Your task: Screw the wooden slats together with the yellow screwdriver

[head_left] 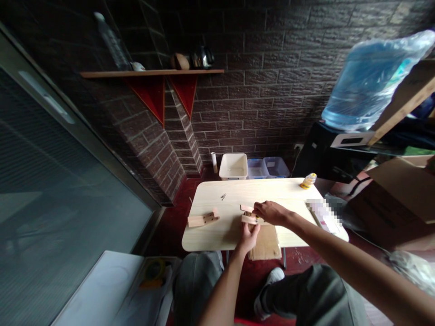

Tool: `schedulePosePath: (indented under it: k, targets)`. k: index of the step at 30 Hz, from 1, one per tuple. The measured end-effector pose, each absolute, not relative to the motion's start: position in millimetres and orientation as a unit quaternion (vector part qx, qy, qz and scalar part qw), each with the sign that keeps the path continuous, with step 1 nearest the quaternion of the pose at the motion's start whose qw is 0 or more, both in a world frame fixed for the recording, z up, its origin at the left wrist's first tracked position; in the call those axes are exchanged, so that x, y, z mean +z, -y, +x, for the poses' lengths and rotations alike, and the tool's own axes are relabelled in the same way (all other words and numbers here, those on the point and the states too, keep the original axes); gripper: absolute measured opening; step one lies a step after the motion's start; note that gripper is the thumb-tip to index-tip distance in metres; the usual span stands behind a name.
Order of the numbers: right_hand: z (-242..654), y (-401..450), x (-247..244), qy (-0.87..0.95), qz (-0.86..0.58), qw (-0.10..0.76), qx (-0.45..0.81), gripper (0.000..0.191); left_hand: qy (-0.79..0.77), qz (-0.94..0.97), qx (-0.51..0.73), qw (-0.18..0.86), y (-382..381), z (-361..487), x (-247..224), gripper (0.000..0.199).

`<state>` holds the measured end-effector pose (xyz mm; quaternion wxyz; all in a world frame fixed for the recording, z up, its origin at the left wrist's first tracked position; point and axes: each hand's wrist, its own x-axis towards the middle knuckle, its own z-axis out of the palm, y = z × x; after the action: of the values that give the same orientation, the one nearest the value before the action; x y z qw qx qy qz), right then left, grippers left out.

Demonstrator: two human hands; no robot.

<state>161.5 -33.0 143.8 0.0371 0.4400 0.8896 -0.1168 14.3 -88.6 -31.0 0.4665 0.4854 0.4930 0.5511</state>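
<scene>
My left hand is closed around the near side of a pale wooden assembly at the table's front middle. Over the same assembly, my right hand reaches in from the right with its fingers pinched together. A small dark and yellow bit shows under those fingers, too small to name. Beneath the hands, a flat piece of brown cardboard sticks out past the front edge. To the left lie more wooden pieces with dark holes. Small dark metal pieces, perhaps screws, lie behind them.
On the pale table, a small bottle with yellow contents stands at back right, near a partly blurred booklet. Beyond the table are a white bin and two bluish bins. A glass-panelled door borders the left.
</scene>
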Motion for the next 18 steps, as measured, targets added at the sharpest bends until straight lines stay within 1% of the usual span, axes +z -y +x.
schedulePosePath:
  k: [8,18]
  targets:
    - [163.4,36.0,141.5,-0.892,0.439,0.07,-0.084,0.034,-0.496,0.479,0.553,0.469,89.6,14.6,-29.7,0.064]
    - [158.3,27.8,149.2,-0.885,0.449,0.103,-0.067,0.032,-0.503,0.483,0.541,0.47,91.9,12.5,-28.1,0.056]
